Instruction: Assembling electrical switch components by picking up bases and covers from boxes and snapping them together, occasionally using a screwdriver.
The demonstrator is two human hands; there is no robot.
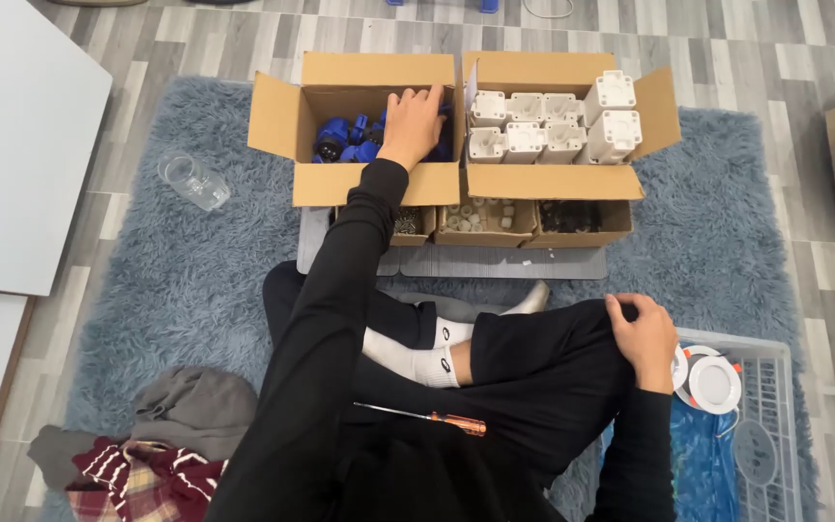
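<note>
At upper centre of the frame, left hand (412, 124) reaches into the cardboard box (282, 121), fingers curled over blue plastic fittings (340, 141), closure unclear; right hand (646, 338) rests flat on knee; likely risk: loose screwdriver (427, 419) rolling off lap.

Blue parts (345, 140) fill one brown box (277, 116), white parts (543, 126) another, on a shaggy grey-blue rug (195, 280).
</note>
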